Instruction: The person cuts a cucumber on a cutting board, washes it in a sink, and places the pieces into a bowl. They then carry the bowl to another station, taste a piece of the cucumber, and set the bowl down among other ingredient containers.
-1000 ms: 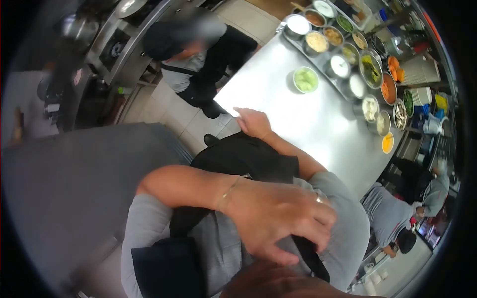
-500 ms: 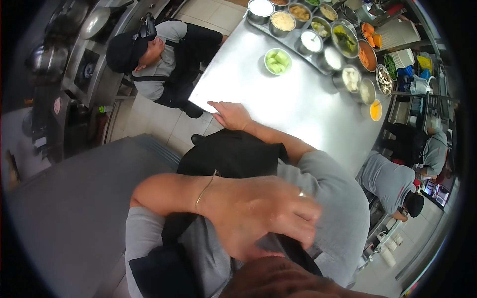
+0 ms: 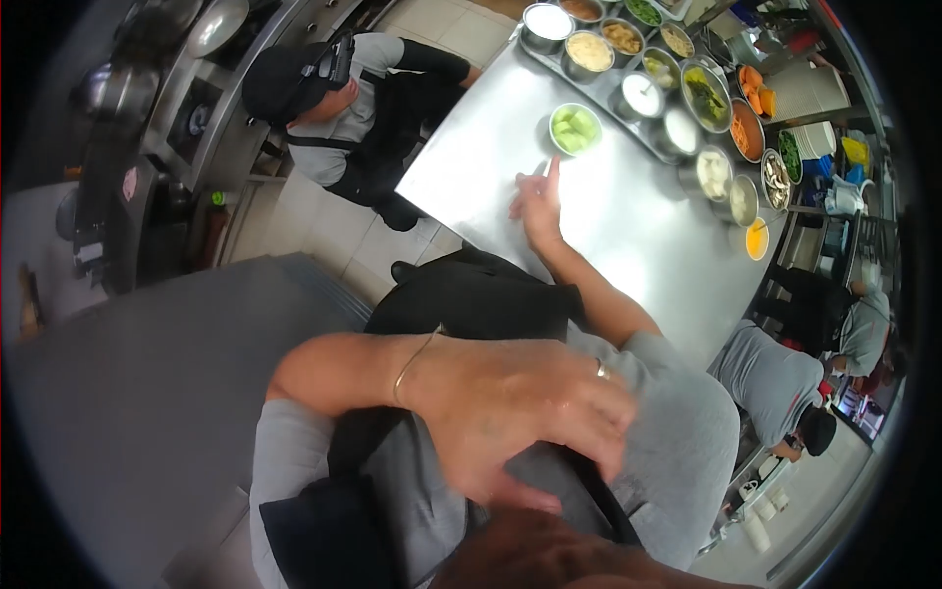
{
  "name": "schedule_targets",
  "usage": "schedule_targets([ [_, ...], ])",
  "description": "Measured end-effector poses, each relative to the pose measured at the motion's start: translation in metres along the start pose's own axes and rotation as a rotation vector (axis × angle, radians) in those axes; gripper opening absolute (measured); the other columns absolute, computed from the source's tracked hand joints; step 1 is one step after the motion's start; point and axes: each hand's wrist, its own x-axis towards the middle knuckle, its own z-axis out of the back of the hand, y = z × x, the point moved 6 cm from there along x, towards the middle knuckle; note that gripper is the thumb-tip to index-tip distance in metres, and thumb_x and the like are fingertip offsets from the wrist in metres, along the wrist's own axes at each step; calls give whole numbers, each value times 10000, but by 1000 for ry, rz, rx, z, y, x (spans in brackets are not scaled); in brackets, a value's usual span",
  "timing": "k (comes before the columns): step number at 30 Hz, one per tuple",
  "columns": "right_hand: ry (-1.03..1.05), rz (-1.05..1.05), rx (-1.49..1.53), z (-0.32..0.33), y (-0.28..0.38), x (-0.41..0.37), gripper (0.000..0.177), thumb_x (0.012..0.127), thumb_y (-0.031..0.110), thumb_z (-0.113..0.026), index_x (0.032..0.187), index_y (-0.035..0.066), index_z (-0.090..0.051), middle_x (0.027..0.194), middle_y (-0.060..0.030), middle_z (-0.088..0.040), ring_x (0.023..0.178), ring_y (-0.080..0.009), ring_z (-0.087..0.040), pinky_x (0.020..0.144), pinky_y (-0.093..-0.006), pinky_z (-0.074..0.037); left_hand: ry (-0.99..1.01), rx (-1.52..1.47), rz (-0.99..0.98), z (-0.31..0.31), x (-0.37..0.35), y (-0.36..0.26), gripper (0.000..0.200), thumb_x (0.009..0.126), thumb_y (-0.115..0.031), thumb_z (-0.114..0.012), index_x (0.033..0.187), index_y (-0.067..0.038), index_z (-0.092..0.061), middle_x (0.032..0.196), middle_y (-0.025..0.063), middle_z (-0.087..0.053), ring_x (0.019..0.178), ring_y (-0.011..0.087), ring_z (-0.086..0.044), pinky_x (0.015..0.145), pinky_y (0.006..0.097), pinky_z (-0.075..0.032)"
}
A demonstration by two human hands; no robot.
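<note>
My left hand, with a thin bracelet and a ring, is raised close to my face. Its fingers are bent, the thumb stands apart from them, and I see nothing held. The black apron strap runs behind the fingertips. Over the steel table is my right hand, open, index finger stretched toward a small white bowl of pale green chunks. The fingertip is just below the bowl's rim; whether they touch I cannot tell.
Metal containers of food, including a white-filled one, line the table's far right. A cup of orange liquid sits at the right edge. A person in a black cap stands at the left corner; other people bend at the right.
My right hand has moved from the table's left corner up and right, toward the bowl, with its index finger stretched out. My left hand stays near my face. The whole view has shifted slightly.
</note>
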Motion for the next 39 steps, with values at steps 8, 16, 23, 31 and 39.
schedule_targets([
  [8, 651, 727, -695, -78, -7, -40, 532, 981, 124, -660, 1509, 163, -600, 997, -141, -724, 812, -299, -717, 780, -413, -581, -37, 40, -134, -7, 12, -13, 447, 705, -216, -857, 1086, -58, -683, 1159, 136, -585, 1035, 379, -618, 876, 472, -495],
  [16, 670, 711, -949, -84, -24, -44, 424, 990, 151, -653, 1414, 147, -647, 1140, -151, -744, 982, -378, -719, 846, -465, -574, -4, 115, 1, 7, -12, -12, 412, 730, -218, -864, 1077, -58, -710, 1161, 148, -618, 1030, 378, -639, 870, 466, -511],
  [23, 603, 794, -826, -83, -27, -39, 436, 931, 156, -697, 1367, 133, -684, 1031, -154, -743, 921, -381, -726, 803, -477, -587, -412, 0, 387, 97, -141, 49, 384, 969, -241, -715, 1239, 31, -742, 1206, 150, -749, 1131, 280, -703, 983, 398, -546],
  [31, 584, 838, -886, -81, -19, -39, 429, 979, 271, -690, 1393, 163, -664, 982, -120, -727, 862, -343, -724, 774, -465, -595, -894, 428, 1090, -1, -459, 267, 451, 1023, -346, -629, 1333, -33, -725, 1268, 95, -769, 1186, 246, -704, 1048, 383, -531],
  [39, 407, 861, -694, -55, 23, -35, 491, 937, 132, -718, 1421, 102, -641, 1013, -155, -623, 909, -356, -634, 833, -436, -540, -1002, 234, 1451, -16, -571, 359, 442, 1012, -344, -634, 1323, -46, -733, 1277, 116, -768, 1191, 273, -710, 1055, 397, -532],
])
